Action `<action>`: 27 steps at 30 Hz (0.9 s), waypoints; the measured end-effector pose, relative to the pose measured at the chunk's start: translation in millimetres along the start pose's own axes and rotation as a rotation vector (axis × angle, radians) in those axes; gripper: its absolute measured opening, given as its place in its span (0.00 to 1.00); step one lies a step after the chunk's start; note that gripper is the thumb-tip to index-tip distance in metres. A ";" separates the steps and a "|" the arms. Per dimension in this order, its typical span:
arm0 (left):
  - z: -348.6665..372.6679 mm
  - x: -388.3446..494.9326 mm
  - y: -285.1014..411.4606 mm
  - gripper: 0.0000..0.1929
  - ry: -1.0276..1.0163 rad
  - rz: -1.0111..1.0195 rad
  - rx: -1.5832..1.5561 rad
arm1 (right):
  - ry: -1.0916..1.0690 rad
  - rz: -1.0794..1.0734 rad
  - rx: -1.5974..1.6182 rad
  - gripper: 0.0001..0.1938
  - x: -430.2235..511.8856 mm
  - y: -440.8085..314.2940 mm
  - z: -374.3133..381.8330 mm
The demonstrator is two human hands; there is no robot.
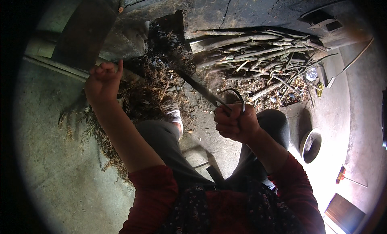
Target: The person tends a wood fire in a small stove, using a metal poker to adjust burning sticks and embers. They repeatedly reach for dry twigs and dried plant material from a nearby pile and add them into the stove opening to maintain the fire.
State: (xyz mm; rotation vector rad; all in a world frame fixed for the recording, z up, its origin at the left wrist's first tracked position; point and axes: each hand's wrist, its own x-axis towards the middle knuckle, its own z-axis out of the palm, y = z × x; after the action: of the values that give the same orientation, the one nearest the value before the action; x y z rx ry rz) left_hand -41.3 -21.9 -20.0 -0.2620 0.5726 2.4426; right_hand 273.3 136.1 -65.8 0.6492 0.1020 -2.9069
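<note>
My right hand (237, 122) is closed on a pair of dark metal fire tongs (199, 87). The curved handle loop stands up above the fist, and the long arms point up and left over ash and dry leaves. My left hand (104, 80) is raised at the left with most fingers curled and one finger stretched out. It is beside the lower edge of a dark flat panel (84, 31) and the ends of long poles (57, 68); whether it touches or holds any of these cannot be told. Dry brown conifer twigs (139, 104) lie below and between my hands.
A pile of cut branches (260, 49) lies at the upper right, with wood chips and litter below it. A clear plastic container (311, 74), a round bowl (311, 145) and a brown box-like object (344, 213) are on the right. My shoe (175, 116) rests among the debris.
</note>
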 end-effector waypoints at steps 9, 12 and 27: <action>0.8 0.0 -1.1 0.12 0.030 0.003 -0.050 | 0.011 0.041 -0.012 0.06 4.8 0.6 -2.6; 0.8 -0.6 -0.2 0.12 0.001 -0.007 -0.035 | 0.044 0.036 0.005 0.06 4.8 1.6 -2.2; -0.2 0.1 -1.8 0.11 -0.034 -0.017 -0.030 | 0.017 0.060 0.025 0.07 5.2 2.1 -1.6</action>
State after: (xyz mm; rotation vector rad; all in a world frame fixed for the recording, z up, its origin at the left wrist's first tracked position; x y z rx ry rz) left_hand -40.2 -20.7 -20.8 -0.2369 0.5172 2.4360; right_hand 269.7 133.5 -69.6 0.6695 0.0470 -2.8502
